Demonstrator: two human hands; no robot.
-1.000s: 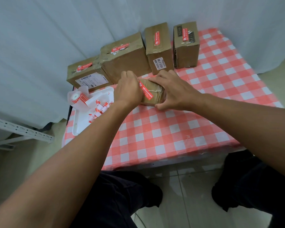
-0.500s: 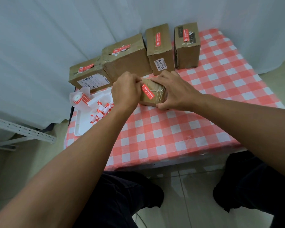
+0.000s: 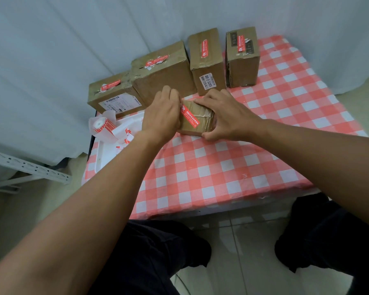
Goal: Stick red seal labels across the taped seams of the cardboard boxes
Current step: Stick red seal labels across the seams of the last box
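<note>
A small taped cardboard box (image 3: 197, 124) sits on the checked tablecloth (image 3: 222, 167) between my hands. A red seal label (image 3: 189, 117) lies diagonally across its top. My left hand (image 3: 161, 116) covers the box's left side, its curled fingers at the label's upper end. My right hand (image 3: 224, 116) grips the box from the right, fingers over the far edge and thumb on the near side. Behind stand several larger boxes, each with a red label on top: a low one (image 3: 113, 96), a big one (image 3: 164, 73), and two upright ones (image 3: 207, 60) (image 3: 242, 56).
A white tray (image 3: 107, 154) at the table's left holds a roll of red labels (image 3: 101, 126) and loose backing scraps (image 3: 126, 135). A white curtain hangs behind. A metal shelf bar (image 3: 28, 167) lies left of the table. My dark-trousered knees are below the table's front edge.
My left hand has slid slightly left along the label's upper end. The right hand keeps its hold on the small box. The view has shifted a little.
</note>
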